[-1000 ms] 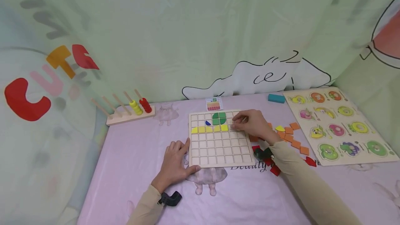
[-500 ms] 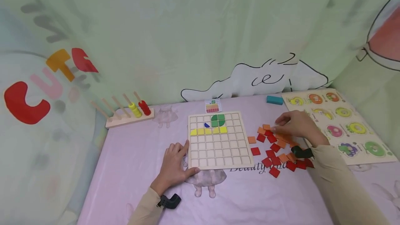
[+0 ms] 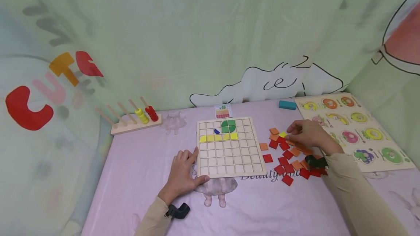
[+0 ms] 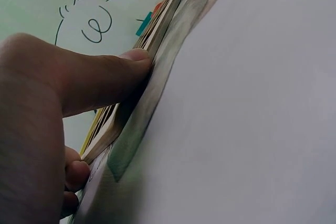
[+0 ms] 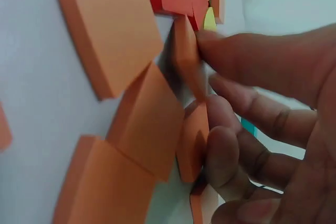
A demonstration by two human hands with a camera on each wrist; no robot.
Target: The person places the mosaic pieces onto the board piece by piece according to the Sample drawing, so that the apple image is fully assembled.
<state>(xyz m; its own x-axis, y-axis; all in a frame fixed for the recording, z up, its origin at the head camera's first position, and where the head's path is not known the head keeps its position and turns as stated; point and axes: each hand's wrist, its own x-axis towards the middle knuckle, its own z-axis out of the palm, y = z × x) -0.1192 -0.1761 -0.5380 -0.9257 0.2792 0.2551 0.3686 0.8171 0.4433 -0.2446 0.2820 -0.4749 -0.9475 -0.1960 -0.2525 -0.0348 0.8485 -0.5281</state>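
Observation:
A square wooden grid board lies on the table. Green tiles, a small blue piece and a row of yellow tiles sit in its cells. My left hand rests at its near left corner, thumb along the front edge and index finger at the left side. To the right, my right hand is low over a scatter of red and orange tiles. In the right wrist view its thumb and index finger pinch an orange tile tilted on edge. A loose yellow tile lies by its fingertips.
A small pattern card lies behind the board. At the far left stands a peg stand with yellow and red beads. A teal block and a wooden fruit puzzle board are at the right. Loose red tiles lie nearer.
The right hand has left the board's right side and moved right to the loose tiles. The yellow tile has come into sight further left beside its fingers. The left hand stays put.

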